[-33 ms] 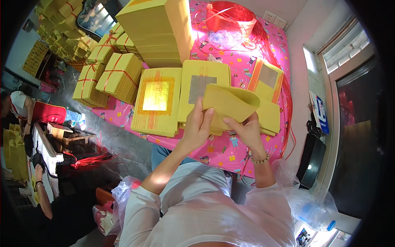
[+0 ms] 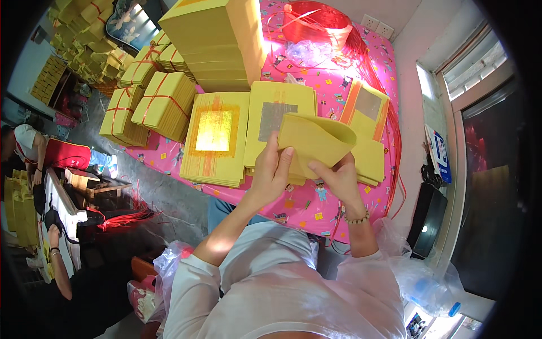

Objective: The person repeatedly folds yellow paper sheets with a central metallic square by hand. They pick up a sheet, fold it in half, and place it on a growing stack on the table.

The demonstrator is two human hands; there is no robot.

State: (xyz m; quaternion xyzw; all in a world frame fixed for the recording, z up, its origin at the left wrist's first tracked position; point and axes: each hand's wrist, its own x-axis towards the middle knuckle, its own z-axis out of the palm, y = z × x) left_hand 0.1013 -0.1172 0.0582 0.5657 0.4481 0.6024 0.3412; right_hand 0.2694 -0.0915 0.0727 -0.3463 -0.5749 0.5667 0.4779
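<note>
The held yellow paper [image 2: 312,139] has barely shifted.

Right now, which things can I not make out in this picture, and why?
In the head view:
- Right hand, partly hidden behind the folded yellow paper.
- Tall yellow paper stack, top cut off by the upper edge.
- Black-clothed co-worker, partly lost in the dark left rim.

Head view: left fisheye of head-worn pair, upright. Looks steeply down from person's side of table [image 2: 305,216], over white shirt [image 2: 259,302]. Close range: left hand [image 2: 273,169] and right hand [image 2: 340,182] above table's near part. Wide field: floor [image 2: 180,204] left of table, window [image 2: 485,192] right.
</note>
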